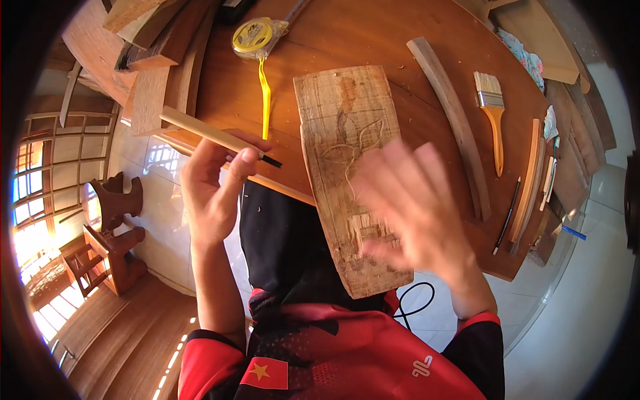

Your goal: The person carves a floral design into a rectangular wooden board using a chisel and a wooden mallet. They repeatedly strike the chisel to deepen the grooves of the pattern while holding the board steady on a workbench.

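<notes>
My left hand (217, 183) grips a chisel (207, 133) with a pale wooden handle; its short dark end points right. A thick plank of rough wood (320, 173) lies in front of me, its lower end jutting past the table edge toward my body. Carved leaf-like lines run over its upper face, and a notched, chipped patch shows near the lower end. Over the plank's right side my right hand (417, 207) is blurred by motion. Its fingers are stretched out with the thumb apart, and nothing shows in them. Whether it touches the wood I cannot tell.
On the brown table (427, 107) lie a yellow tape measure (253, 37), a curved wood strip (457, 120), a flat paintbrush (492, 117), a pencil (508, 217) and thin strips (527, 183). Timber (163, 80) is stacked at the far left. Carved wooden furniture (110, 257) stands on the left.
</notes>
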A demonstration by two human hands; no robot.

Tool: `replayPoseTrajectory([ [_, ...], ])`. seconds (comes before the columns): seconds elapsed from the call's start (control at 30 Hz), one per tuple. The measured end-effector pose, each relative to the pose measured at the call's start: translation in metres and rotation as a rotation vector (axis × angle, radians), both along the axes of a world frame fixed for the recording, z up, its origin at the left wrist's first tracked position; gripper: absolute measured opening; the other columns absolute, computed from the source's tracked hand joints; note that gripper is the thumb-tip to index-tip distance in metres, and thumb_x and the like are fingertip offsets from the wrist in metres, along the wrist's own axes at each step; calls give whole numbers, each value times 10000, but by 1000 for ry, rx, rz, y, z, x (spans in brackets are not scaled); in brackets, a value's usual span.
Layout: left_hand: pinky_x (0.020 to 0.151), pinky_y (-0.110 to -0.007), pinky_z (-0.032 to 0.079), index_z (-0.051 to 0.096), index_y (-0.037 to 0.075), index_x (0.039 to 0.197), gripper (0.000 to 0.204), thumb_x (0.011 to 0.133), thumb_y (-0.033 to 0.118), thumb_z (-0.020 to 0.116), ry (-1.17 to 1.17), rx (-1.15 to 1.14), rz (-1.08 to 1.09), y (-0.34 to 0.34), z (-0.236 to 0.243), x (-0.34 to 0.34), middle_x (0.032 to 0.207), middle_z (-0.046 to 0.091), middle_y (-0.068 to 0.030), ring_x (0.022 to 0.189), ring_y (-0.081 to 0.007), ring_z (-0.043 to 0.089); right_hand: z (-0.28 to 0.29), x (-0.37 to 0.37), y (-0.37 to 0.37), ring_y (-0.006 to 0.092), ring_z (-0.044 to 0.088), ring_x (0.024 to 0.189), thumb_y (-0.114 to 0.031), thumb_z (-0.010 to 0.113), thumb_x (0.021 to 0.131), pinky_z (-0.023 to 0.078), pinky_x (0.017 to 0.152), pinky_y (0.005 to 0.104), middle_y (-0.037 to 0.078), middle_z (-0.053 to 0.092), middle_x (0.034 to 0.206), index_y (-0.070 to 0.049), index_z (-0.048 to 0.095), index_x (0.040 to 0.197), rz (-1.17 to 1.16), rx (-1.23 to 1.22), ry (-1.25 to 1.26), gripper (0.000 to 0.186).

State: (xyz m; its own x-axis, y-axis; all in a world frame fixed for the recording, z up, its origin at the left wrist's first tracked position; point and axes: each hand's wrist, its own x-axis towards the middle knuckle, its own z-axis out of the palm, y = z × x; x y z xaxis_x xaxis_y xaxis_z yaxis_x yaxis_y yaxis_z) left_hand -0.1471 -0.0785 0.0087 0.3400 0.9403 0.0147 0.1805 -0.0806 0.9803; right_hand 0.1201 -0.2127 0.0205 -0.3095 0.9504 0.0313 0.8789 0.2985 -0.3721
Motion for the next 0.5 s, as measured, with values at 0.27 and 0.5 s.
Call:
replayPoseTrajectory([
  [0.27,741,-253,496,686,-29,1051,221,993,185,697,-30,-4,33,-1,-1,-3,992,757,-81,787,-93,609,7,13,17,421,339,1504,-563,706,888,242,1224,601,186,421,1598,-74,548,1459,-33,15,-40,768],
  [0.5,742,-255,500,690,-31,1054,216,991,175,707,-48,0,28,1,-1,-1,989,756,-87,791,-94,618,25,18,20,395,331,1526,-537,661,942,232,1245,567,213,407,1611,-42,530,1480,60,-115,16,743],
])
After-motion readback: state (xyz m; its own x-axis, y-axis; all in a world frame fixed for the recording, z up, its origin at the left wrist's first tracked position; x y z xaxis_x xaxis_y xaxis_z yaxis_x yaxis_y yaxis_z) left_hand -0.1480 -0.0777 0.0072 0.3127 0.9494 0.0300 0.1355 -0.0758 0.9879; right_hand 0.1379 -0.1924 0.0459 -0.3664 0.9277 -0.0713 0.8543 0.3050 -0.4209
